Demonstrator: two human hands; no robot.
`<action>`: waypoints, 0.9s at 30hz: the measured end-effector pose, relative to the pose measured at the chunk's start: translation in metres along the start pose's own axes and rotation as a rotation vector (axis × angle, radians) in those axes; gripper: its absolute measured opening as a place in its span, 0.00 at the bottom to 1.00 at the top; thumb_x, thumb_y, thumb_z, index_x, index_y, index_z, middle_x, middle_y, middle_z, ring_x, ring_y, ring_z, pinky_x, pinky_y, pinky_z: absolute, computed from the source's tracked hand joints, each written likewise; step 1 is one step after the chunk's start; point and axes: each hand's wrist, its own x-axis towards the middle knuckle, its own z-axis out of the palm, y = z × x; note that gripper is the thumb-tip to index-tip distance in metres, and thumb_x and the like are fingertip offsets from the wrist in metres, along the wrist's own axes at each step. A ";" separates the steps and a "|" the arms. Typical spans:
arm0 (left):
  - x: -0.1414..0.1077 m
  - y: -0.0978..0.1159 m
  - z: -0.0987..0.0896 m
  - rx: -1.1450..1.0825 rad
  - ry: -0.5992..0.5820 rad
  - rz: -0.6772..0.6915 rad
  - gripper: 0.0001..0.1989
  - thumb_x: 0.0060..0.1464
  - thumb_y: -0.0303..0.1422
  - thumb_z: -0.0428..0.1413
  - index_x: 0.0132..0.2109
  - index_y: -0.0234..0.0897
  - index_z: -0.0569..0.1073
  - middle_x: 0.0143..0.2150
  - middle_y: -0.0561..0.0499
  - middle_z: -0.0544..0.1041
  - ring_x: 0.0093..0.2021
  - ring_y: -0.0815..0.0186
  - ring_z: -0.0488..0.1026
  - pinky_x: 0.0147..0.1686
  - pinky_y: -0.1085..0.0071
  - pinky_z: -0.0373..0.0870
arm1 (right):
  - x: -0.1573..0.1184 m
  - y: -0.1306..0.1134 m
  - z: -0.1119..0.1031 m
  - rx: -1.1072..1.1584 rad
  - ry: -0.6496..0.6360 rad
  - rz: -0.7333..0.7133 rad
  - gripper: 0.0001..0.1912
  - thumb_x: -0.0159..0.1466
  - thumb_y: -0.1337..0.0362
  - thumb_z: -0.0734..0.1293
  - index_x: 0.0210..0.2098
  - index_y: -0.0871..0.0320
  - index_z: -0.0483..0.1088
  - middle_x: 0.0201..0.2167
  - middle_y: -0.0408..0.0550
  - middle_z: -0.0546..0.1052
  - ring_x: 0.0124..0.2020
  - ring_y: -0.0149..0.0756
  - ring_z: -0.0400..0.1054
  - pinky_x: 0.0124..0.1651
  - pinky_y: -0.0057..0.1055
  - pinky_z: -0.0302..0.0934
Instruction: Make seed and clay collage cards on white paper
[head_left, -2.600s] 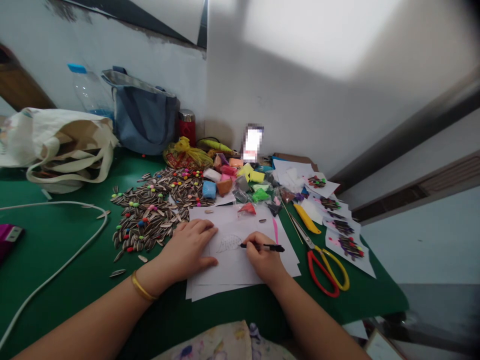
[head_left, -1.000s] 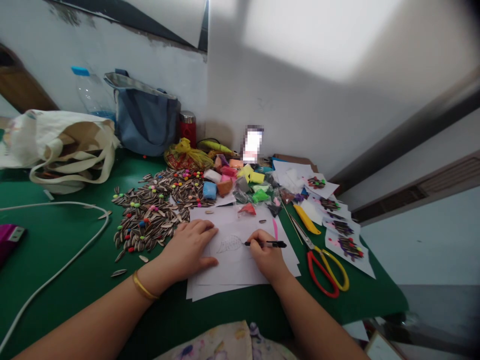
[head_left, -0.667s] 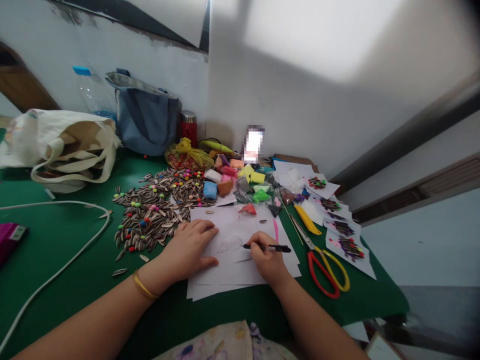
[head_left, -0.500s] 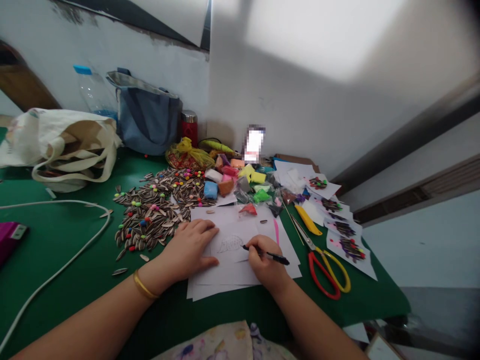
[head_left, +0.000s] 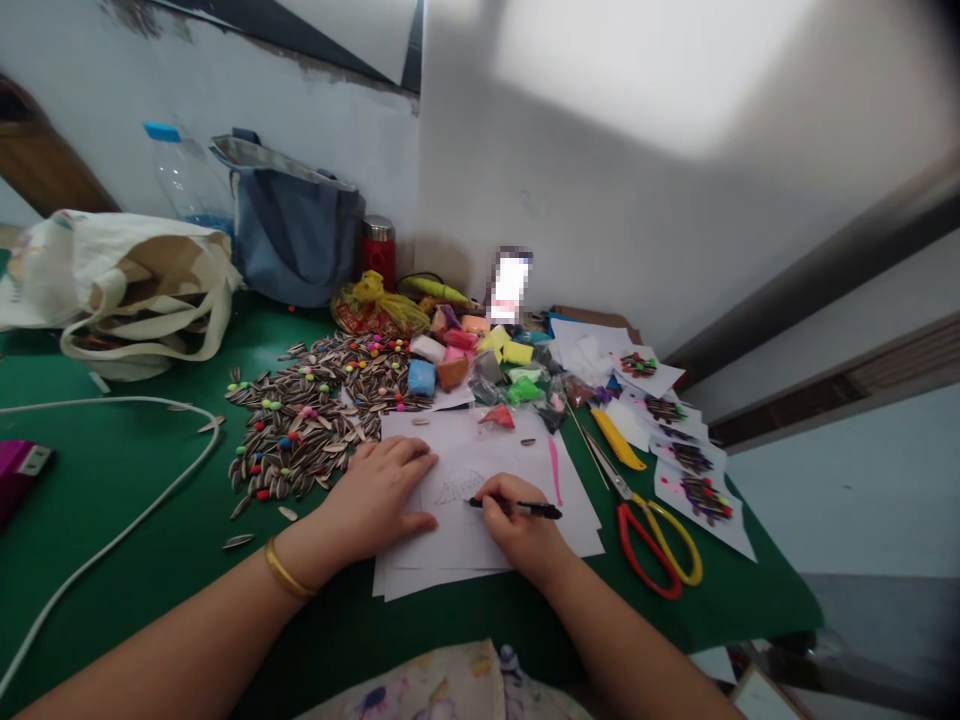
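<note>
My left hand lies with fingers spread on the left part of the white paper. In my right hand is a black pen, its tip touching the sheet. Between the hands a small pencil-like drawing shows on the paper, its right end partly hidden by my right fingers. Beside my left hand spreads a pile of striped seeds mixed with coloured ones. A pink strip lies on the paper's right side.
Scissors and a yellow cutter lie to the right, near cards with seed designs. Coloured clay packets, a lit phone and a blue bag stand behind. A white cable crosses the green table.
My right hand has moved a little left with the pen, whose tip now sits further left on the drawing. My left hand has stayed in place.
</note>
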 end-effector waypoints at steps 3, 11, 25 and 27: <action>0.000 0.000 0.000 0.003 0.003 0.004 0.32 0.49 0.48 0.62 0.60 0.46 0.69 0.61 0.45 0.69 0.61 0.50 0.63 0.59 0.55 0.54 | 0.000 0.000 0.000 -0.003 -0.008 0.004 0.09 0.60 0.70 0.61 0.31 0.57 0.73 0.27 0.45 0.76 0.31 0.36 0.69 0.35 0.30 0.60; 0.000 0.000 0.000 0.000 0.010 0.007 0.33 0.48 0.48 0.63 0.60 0.46 0.69 0.61 0.45 0.69 0.61 0.50 0.63 0.59 0.54 0.54 | 0.001 0.000 0.000 0.008 -0.016 0.024 0.09 0.60 0.69 0.61 0.31 0.57 0.73 0.27 0.45 0.75 0.31 0.35 0.69 0.35 0.30 0.60; 0.001 0.001 -0.001 -0.006 0.003 0.001 0.33 0.49 0.47 0.63 0.60 0.46 0.69 0.61 0.45 0.69 0.61 0.50 0.63 0.60 0.54 0.53 | 0.001 0.000 0.000 -0.002 -0.021 0.035 0.09 0.60 0.70 0.61 0.31 0.57 0.73 0.27 0.45 0.76 0.31 0.35 0.69 0.35 0.30 0.60; 0.000 0.001 -0.001 -0.008 0.001 0.000 0.33 0.49 0.47 0.63 0.60 0.46 0.69 0.61 0.45 0.69 0.61 0.50 0.63 0.60 0.54 0.53 | 0.001 -0.001 -0.001 -0.004 -0.025 0.036 0.09 0.60 0.70 0.61 0.31 0.57 0.73 0.27 0.45 0.76 0.30 0.36 0.69 0.34 0.30 0.60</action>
